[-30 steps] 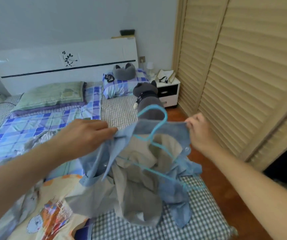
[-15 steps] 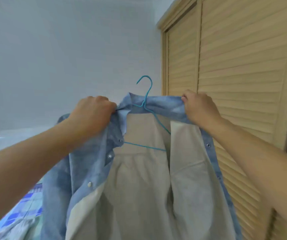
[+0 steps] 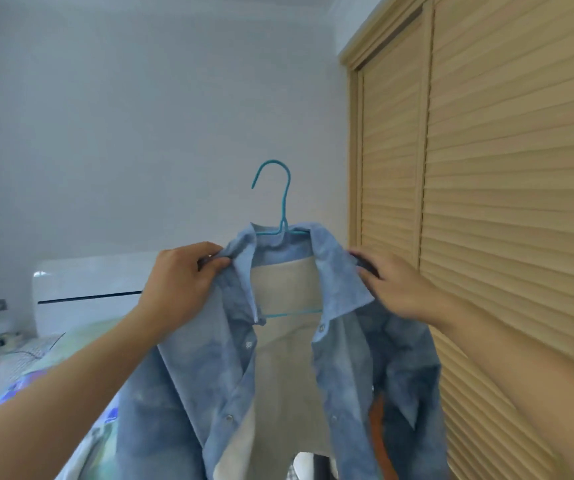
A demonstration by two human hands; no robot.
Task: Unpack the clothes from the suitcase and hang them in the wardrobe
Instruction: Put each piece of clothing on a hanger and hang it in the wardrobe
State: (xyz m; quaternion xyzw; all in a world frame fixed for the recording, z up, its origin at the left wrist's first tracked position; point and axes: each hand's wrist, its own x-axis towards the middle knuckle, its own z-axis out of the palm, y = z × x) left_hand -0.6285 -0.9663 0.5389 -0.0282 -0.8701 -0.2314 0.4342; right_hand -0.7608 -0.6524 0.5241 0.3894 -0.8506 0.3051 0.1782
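Note:
A light blue denim shirt (image 3: 347, 368) with a pale lining hangs on a turquoise wire hanger (image 3: 280, 202), held up in front of me. The hanger's hook sticks up above the collar. My left hand (image 3: 181, 282) grips the shirt's left shoulder beside the collar. My right hand (image 3: 392, 285) holds the right shoulder, fingers over the cloth behind the collar flap. The shirt front hangs unbuttoned. The wardrobe (image 3: 503, 202) with slatted wooden doors stands at the right, doors closed. No suitcase shows.
A white headboard (image 3: 84, 289) and the bed (image 3: 36, 368) with checked bedding lie at the lower left. A plain pale wall fills the background. The wardrobe doors run close along my right arm.
The shirt went from bunched low over the bed to raised upright. Since half a second ago the collar has settled on the hanger and both hands have shifted down to the shoulders.

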